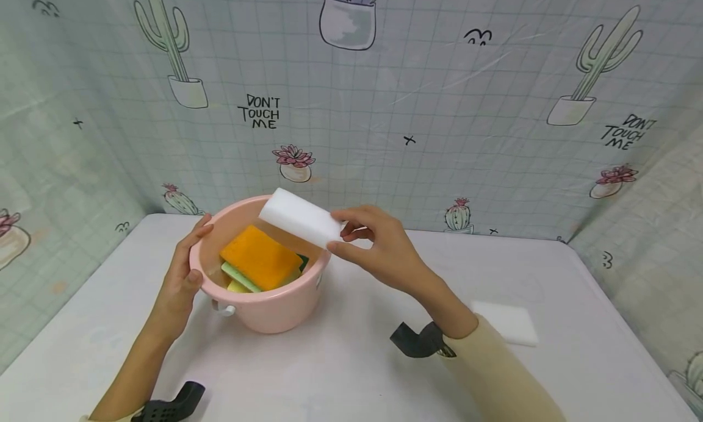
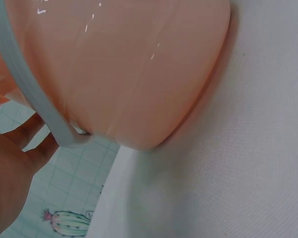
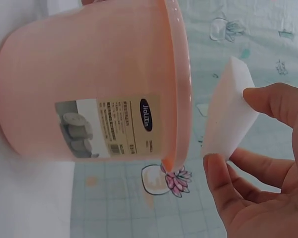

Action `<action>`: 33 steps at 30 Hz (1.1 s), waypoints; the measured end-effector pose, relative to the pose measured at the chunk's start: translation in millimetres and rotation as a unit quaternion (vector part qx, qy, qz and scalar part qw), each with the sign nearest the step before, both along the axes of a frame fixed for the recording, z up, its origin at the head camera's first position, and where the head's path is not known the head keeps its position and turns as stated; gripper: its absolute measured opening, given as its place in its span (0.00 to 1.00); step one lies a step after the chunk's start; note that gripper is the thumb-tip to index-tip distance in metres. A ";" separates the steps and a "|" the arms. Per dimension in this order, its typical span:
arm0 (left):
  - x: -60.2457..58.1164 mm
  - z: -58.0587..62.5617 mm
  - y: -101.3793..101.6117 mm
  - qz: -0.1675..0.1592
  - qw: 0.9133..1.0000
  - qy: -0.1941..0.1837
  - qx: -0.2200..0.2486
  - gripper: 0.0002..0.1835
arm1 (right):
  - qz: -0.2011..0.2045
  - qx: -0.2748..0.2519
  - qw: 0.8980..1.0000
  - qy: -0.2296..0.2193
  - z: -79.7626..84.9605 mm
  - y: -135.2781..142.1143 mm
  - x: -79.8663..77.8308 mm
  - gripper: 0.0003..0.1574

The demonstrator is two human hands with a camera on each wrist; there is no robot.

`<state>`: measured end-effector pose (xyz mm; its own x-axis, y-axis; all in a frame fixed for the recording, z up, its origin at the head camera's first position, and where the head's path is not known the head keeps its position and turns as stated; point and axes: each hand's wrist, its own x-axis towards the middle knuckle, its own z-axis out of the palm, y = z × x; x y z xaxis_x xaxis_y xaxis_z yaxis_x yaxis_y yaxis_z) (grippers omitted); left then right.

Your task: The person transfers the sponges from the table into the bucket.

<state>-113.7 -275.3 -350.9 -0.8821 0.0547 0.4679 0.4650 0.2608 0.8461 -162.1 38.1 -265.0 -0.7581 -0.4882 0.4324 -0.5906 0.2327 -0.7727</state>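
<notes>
A pink plastic bucket (image 1: 274, 312) stands on the table, its rim gripped at the left by my left hand (image 1: 177, 282). My right hand (image 1: 392, 251) pinches a white sponge (image 1: 301, 218) by one end, over the right side of the bucket's opening. Inside lie an orange sponge (image 1: 260, 257), a light green piece (image 1: 241, 277) and something yellow (image 1: 237, 287), partly covered. In the right wrist view, thumb and fingertips hold the white block (image 3: 231, 106) by its edges, apart from the rim. The left wrist view shows the bucket's side and pale handle (image 2: 32, 84).
Another white sponge (image 1: 511, 324) lies on the white table (image 1: 351, 373), to the right beside my sleeve. A cactus-print cloth (image 1: 428, 92) hangs behind and at both sides. Dark wrist mounts (image 1: 420, 341) sit on my forearms.
</notes>
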 end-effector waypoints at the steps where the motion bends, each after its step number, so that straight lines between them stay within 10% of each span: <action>1: -0.3 -0.2 -0.3 0.003 1.000 0.000 -0.002 0.32 | -0.005 0.007 1.000 0.004 -2.9 -2.5 -3.9 0.25; 33: -1.2 -1.1 -3.0 -0.006 1.000 0.000 0.000 0.33 | -0.056 0.239 0.969 -0.012 18.9 -55.6 -22.8 0.21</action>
